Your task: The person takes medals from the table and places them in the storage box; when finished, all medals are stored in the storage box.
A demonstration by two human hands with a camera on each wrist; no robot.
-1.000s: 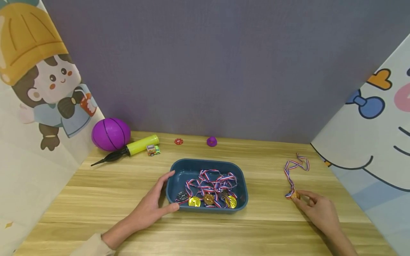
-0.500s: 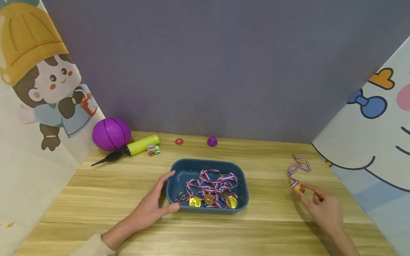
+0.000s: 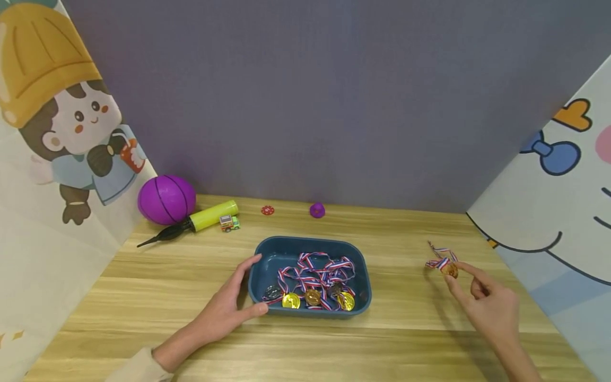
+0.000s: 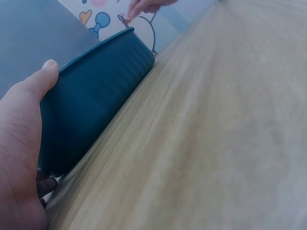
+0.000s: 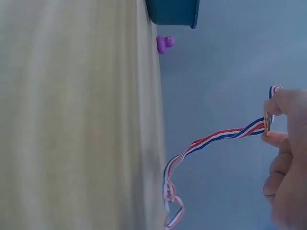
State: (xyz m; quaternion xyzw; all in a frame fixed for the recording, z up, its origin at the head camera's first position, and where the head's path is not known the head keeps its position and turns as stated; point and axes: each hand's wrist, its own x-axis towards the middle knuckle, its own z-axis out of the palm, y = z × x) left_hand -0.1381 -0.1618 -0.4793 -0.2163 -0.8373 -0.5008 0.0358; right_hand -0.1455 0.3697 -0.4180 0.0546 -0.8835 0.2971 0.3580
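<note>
My right hand (image 3: 491, 310) pinches a bronze-coloured medal (image 3: 450, 270) between thumb and forefinger at the right of the table. Its red, white and blue ribbon (image 5: 211, 138) trails down, the lower end touching the tabletop in the right wrist view. With thumb on the near side and fingers along the left end, my left hand (image 3: 221, 310) holds a dark blue plastic bin (image 3: 312, 314). Inside lie several medals: gold ones (image 3: 290, 301), a bronze one (image 3: 313, 296) and dark silver ones (image 3: 272, 292), their striped ribbons (image 3: 310, 276) tangled together.
Along the back stand a purple ball (image 3: 167, 200), a yellow hand pump (image 3: 213, 215) with black nozzle, a small toy truck (image 3: 229, 223), a red poker chip (image 3: 268, 210) and a small purple toy (image 3: 317, 210). A grey panel (image 3: 310, 106) rises behind the wooden table (image 3: 305, 355).
My right hand has lifted the medal from the table and moved slightly away and to the right, drawing the ribbon up with it. The left hand and bin have stayed put.
</note>
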